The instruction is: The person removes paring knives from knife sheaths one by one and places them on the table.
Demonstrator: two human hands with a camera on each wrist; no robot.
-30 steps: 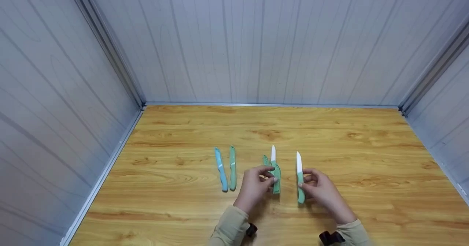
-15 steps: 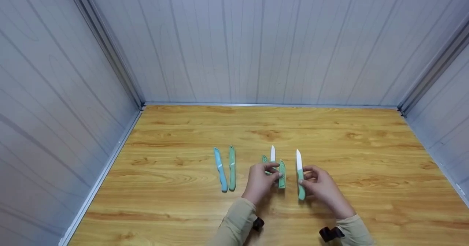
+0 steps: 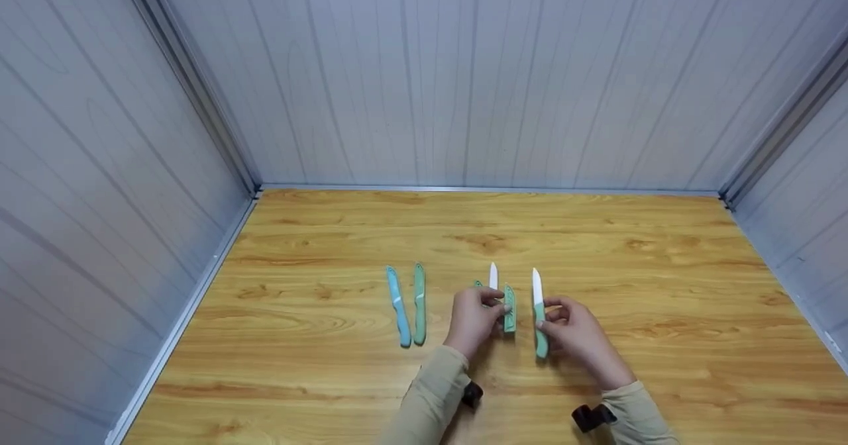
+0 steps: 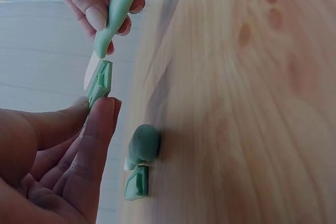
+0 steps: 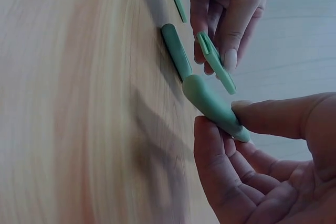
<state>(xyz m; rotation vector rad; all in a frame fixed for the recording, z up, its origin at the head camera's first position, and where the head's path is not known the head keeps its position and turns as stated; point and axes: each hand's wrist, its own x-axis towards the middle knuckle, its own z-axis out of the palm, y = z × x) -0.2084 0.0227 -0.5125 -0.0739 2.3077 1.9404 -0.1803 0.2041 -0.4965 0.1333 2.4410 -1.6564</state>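
Sheath point(image 3: 510, 318) now nearer knife point(image 3: 539, 311), in left hand point(image 3: 472, 319).

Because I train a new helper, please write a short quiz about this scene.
1. Multiple choice: what does the left grip hold? A) nothing; B) a green cover; C) a blue knife.
2. True or false: the green-handled knife in the right grip has an uncovered white blade.
3. Counting: how many knives lie on the table?

Key: 1. B. 2. True. 3. Three: a blue knife, a green knife beside it, and another knife partly hidden by the left grip in the head view.
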